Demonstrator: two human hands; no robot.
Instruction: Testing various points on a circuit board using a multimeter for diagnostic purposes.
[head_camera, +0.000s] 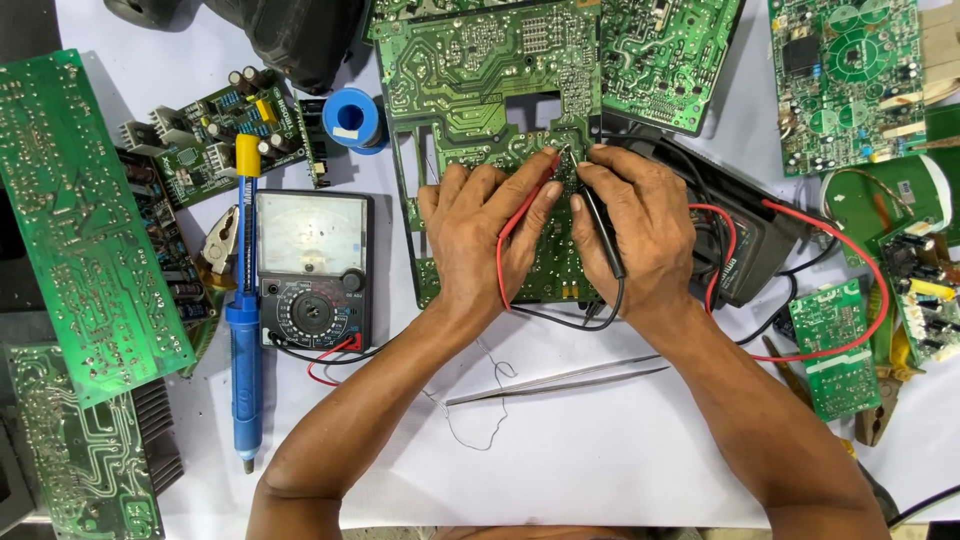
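while pinching the red probe (527, 208) in the left hand (480, 235) and the black probe (600, 228) in the right hand (640, 230), both tips pressed on the green circuit board (470, 90) just beyond the fingers. could slip and bridge neighbouring solder joints, judging by tight spacing. left of the grip, analog multimeter (312, 268), blue desoldering pump (242, 330); nearer, tweezers (560, 380) on a crowded white tabletop (600, 460).

A green circuit board (480, 90), red probe (527, 210), black probe (603, 232), blue desoldering pump (243, 370), white tabletop (600, 440).

Free room btwn forearms; tweezers (556, 380) there, meter (313, 268) blocks left.
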